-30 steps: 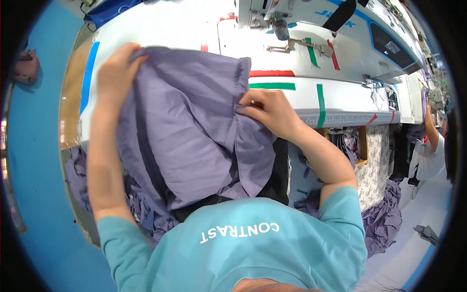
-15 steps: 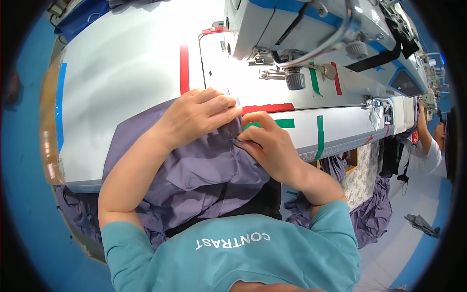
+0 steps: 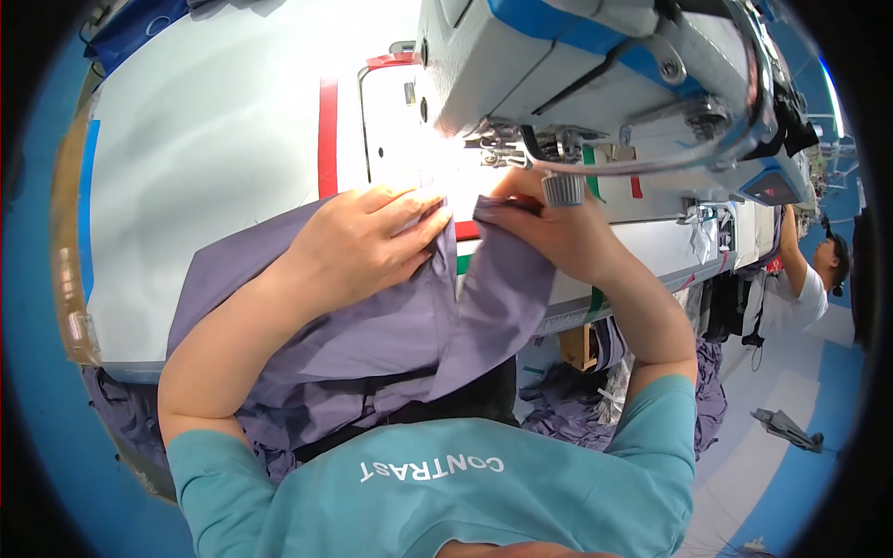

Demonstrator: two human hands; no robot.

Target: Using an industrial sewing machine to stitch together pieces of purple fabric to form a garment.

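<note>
A purple piece of fabric drapes from the white sewing table down over my lap. My left hand lies on it near the sewing machine's needle area, with its fingers closed on the cloth's edge. To the right, my right hand pinches another edge of the same fabric and holds it up, partly behind a grey knob of the machine. Between the hands the cloth parts in a narrow gap. The sewing machine, white with blue bands, stands just beyond my hands, its lamp shining brightly on the needle plate.
Red tape and blue tape mark the white tabletop. More purple cloth hangs and lies below the table. Another person works at the far right. A dark grey folded thing lies on the floor.
My right hand has moved right and away from me, drawing a fabric edge apart from my left hand. The left hand stays on the cloth, and the view has shifted slightly.
</note>
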